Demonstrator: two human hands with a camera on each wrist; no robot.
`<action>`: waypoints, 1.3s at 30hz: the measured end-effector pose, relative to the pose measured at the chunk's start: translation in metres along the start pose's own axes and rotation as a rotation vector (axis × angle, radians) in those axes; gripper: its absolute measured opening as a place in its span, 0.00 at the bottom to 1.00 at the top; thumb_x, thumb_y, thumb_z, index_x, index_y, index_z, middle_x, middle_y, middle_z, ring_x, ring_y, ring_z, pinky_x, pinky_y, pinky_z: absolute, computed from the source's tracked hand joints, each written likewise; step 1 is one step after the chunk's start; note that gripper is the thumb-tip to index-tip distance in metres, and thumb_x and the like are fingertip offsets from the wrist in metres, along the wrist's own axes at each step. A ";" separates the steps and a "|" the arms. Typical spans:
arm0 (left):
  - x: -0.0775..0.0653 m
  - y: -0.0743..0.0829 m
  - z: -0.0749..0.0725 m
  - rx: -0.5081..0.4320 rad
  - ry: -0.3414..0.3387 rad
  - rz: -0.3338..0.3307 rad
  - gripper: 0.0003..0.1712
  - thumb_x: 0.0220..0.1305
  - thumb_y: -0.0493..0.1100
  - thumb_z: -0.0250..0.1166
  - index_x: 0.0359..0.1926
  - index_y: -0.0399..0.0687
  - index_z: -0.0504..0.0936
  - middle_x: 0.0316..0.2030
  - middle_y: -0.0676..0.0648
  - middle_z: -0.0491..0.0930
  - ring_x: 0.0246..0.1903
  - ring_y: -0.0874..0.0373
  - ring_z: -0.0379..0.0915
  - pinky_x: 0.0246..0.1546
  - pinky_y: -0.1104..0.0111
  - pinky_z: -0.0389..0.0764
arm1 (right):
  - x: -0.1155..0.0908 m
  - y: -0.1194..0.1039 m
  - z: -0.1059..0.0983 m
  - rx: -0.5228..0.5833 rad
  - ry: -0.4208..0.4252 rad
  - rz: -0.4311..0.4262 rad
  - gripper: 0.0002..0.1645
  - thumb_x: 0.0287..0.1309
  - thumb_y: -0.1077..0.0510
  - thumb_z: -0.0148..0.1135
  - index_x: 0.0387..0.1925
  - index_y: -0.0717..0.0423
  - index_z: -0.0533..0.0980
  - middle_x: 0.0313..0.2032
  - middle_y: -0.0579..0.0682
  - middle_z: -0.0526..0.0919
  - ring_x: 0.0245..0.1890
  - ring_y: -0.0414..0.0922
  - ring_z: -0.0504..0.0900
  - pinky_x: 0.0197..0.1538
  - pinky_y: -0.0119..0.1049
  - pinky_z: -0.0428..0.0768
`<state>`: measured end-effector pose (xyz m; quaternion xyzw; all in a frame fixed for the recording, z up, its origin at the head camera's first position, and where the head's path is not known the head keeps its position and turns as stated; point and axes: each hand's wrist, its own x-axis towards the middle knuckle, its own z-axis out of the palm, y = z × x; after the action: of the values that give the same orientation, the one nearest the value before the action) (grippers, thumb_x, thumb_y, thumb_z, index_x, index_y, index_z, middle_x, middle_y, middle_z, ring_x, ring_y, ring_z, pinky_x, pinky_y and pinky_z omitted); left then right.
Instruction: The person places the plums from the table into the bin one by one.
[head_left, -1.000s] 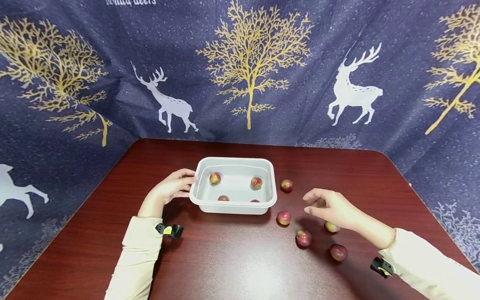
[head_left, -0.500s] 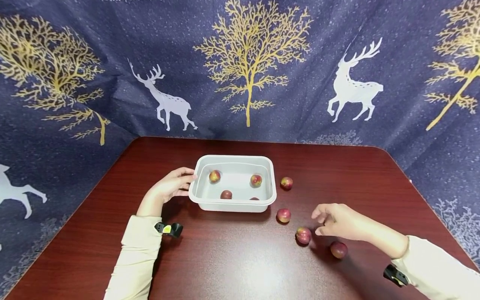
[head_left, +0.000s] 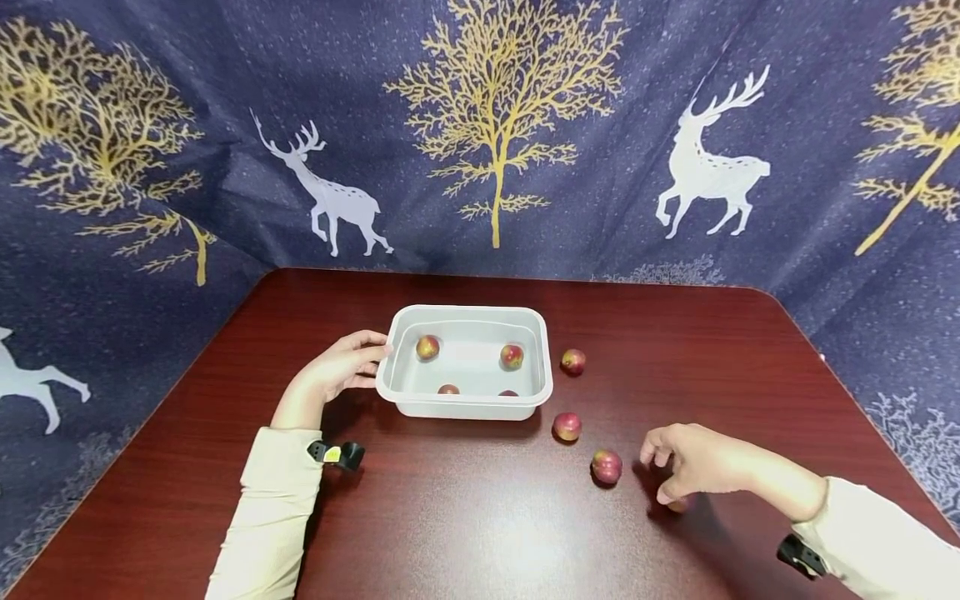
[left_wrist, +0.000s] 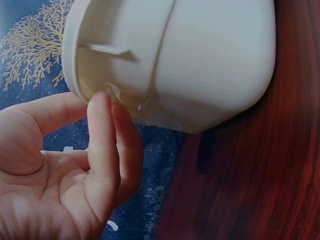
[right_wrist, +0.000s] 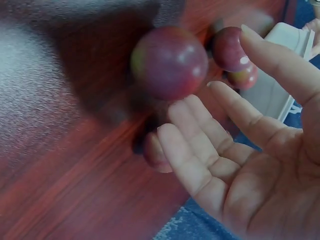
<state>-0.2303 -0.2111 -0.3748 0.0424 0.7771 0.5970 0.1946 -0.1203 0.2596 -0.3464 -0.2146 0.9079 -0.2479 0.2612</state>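
Note:
At the left end of a white plastic container [head_left: 465, 407], my left hand [head_left: 330, 371] holds the rim, thumb at the top edge and fingertips below it on the outer wall, as the left wrist view shows. My right hand [head_left: 708, 460] hovers low over a red plum [head_left: 681, 503], mostly hidden under it in the head view. In the right wrist view that plum [right_wrist: 170, 62] lies just off the spread, slightly bent fingers [right_wrist: 187, 157], with nothing held. Another plum [right_wrist: 156, 153] shows partly behind those fingers.
Several plums sit in the container, one at its left [head_left: 427, 347]. Outside it, a plum [head_left: 573, 361] lies at its right, another [head_left: 567, 427] near its front corner, and a third [head_left: 607, 467] closer to my right hand. A patterned cloth [head_left: 525, 167] hangs behind the table [head_left: 420, 517].
My right hand has moved away from the container, right and nearer, and now covers the plum there. My left hand stays at the container's end. A plum inside the container has shifted slightly.

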 end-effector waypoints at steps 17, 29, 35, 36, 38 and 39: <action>-0.003 0.002 -0.001 0.009 0.003 -0.001 0.28 0.69 0.42 0.54 0.63 0.29 0.60 0.39 0.48 0.78 0.34 0.62 0.79 0.39 0.67 0.82 | 0.000 0.010 0.009 0.001 -0.038 0.018 0.25 0.33 0.67 0.75 0.38 0.59 0.73 0.35 0.55 0.77 0.35 0.47 0.76 0.28 0.32 0.74; -0.004 0.000 -0.001 0.006 0.005 0.004 0.28 0.69 0.42 0.54 0.63 0.29 0.60 0.38 0.49 0.78 0.35 0.62 0.79 0.39 0.68 0.81 | 0.003 0.007 0.009 0.006 -0.066 0.018 0.24 0.35 0.65 0.75 0.38 0.57 0.74 0.37 0.55 0.76 0.33 0.43 0.77 0.29 0.33 0.75; -0.002 0.001 0.000 0.004 -0.001 0.012 0.28 0.69 0.42 0.54 0.63 0.29 0.60 0.39 0.48 0.78 0.35 0.61 0.80 0.40 0.67 0.81 | 0.002 0.006 0.009 0.133 -0.086 -0.054 0.24 0.39 0.63 0.73 0.42 0.61 0.75 0.38 0.52 0.74 0.35 0.41 0.73 0.32 0.31 0.76; -0.002 0.001 0.000 0.003 -0.002 0.014 0.28 0.69 0.42 0.54 0.62 0.29 0.60 0.39 0.48 0.78 0.35 0.61 0.80 0.39 0.67 0.81 | 0.002 0.005 0.009 0.162 -0.091 -0.071 0.24 0.40 0.63 0.73 0.42 0.62 0.75 0.37 0.51 0.74 0.34 0.39 0.72 0.30 0.30 0.76; -0.002 0.001 0.000 0.001 -0.001 0.016 0.27 0.69 0.42 0.54 0.62 0.29 0.60 0.39 0.49 0.78 0.35 0.61 0.80 0.39 0.68 0.81 | 0.003 0.003 0.008 0.220 -0.108 -0.087 0.24 0.40 0.64 0.71 0.43 0.64 0.75 0.34 0.51 0.74 0.29 0.37 0.72 0.28 0.29 0.76; -0.002 0.001 0.000 0.001 -0.001 0.016 0.27 0.69 0.42 0.54 0.62 0.29 0.60 0.39 0.49 0.78 0.35 0.61 0.80 0.39 0.68 0.81 | 0.003 0.003 0.007 0.253 -0.120 -0.095 0.24 0.41 0.65 0.70 0.44 0.65 0.74 0.33 0.50 0.74 0.27 0.36 0.71 0.26 0.30 0.75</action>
<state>-0.2284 -0.2119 -0.3733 0.0491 0.7768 0.5983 0.1901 -0.1192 0.2582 -0.3539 -0.2371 0.8410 -0.3592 0.3278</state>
